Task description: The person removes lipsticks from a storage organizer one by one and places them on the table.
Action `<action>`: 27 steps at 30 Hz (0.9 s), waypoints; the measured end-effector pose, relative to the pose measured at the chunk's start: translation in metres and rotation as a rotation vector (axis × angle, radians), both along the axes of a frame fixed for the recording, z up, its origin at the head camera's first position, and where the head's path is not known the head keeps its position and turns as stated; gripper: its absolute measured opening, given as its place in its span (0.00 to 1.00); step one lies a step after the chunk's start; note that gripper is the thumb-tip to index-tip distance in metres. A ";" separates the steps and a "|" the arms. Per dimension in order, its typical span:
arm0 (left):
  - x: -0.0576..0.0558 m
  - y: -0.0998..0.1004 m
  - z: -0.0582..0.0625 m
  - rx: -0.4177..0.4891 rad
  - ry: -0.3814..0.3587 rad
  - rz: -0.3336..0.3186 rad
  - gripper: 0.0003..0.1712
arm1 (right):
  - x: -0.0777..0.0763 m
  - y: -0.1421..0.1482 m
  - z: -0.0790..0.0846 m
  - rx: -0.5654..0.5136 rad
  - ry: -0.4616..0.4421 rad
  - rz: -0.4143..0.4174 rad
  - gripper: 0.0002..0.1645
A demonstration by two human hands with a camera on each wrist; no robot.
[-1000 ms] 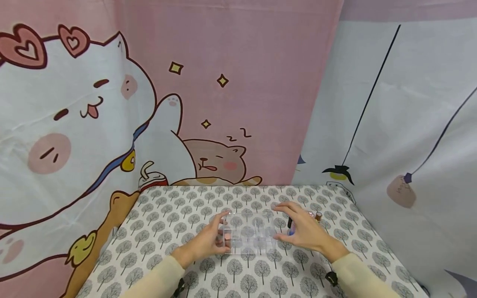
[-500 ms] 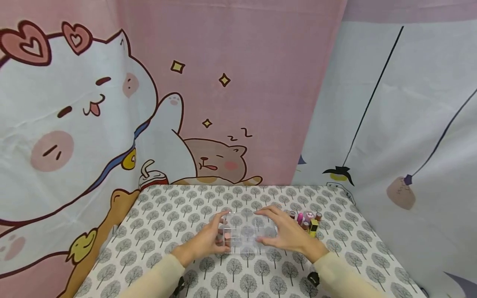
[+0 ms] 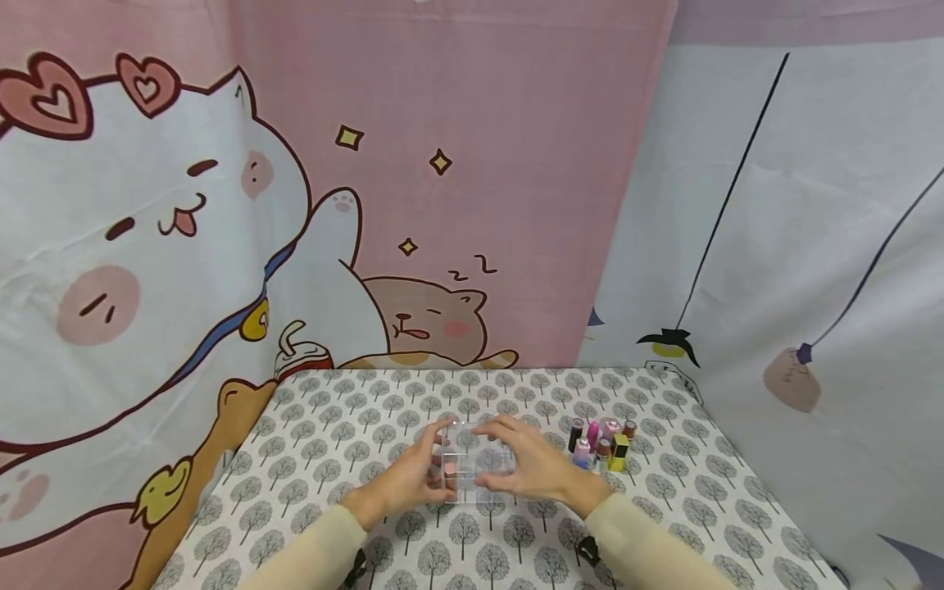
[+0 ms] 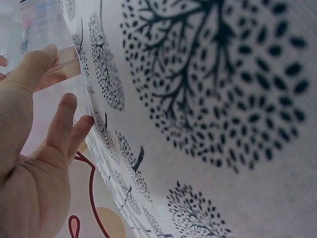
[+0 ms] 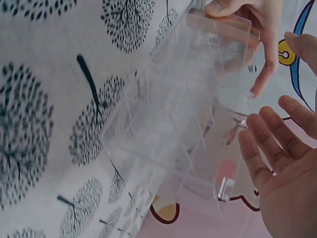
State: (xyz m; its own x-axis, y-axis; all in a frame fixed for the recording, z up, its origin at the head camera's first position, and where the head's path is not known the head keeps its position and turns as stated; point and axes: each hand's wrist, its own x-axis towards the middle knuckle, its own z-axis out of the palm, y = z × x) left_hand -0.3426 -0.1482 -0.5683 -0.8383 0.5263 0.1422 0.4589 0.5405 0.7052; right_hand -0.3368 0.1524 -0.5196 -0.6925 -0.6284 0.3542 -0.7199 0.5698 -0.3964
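Observation:
A clear divided organizer box (image 3: 472, 494) lies on the table between my hands. My left hand (image 3: 401, 479) grips its left end, thumb at the front edge and fingers at the back; the left wrist view shows the thumb on the clear plastic. Inside a left compartment is a small item with a pinkish-peach top (image 3: 451, 469), also seen in the right wrist view (image 5: 227, 171); its kind is unclear. My right hand (image 3: 542, 465) reaches over the box's right part, thumb and fingers apart. In the right wrist view its fingers are spread beside the box, holding nothing.
Right of my right hand stands a cluster of small cosmetics: a black tube (image 3: 575, 434), a magenta one (image 3: 593, 433), a purple-blue bottle (image 3: 581, 453), a yellow bottle with a black top (image 3: 618, 452) and others. A tree-print cloth (image 3: 332, 442) covers the table; printed curtains hang behind.
My right hand has moved left from beside the cosmetics, across the right part of the organizer box, uncovering the cosmetics. My left hand has stayed at the box's left end.

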 end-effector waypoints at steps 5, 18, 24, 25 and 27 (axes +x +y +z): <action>-0.001 -0.001 -0.001 0.011 -0.003 -0.001 0.78 | -0.002 -0.010 -0.006 -0.004 -0.026 0.010 0.48; 0.001 -0.002 -0.001 0.006 0.004 -0.002 0.79 | -0.002 -0.029 -0.018 0.009 -0.081 0.012 0.48; -0.001 -0.002 0.000 -0.008 0.029 -0.009 0.76 | -0.002 -0.038 -0.023 0.013 -0.104 -0.004 0.45; -0.001 -0.002 0.000 -0.011 0.032 -0.009 0.76 | -0.002 -0.039 -0.024 0.014 -0.110 -0.007 0.44; -0.001 -0.002 0.000 -0.018 0.037 -0.009 0.75 | -0.002 -0.041 -0.025 0.013 -0.126 -0.012 0.43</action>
State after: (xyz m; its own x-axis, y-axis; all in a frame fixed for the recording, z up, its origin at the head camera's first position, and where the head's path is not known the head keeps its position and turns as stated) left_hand -0.3437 -0.1503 -0.5682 -0.8277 0.5369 0.1636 0.4896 0.5482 0.6781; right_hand -0.3385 0.1111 -0.5448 -0.7383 -0.6240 0.2560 -0.6580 0.5834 -0.4761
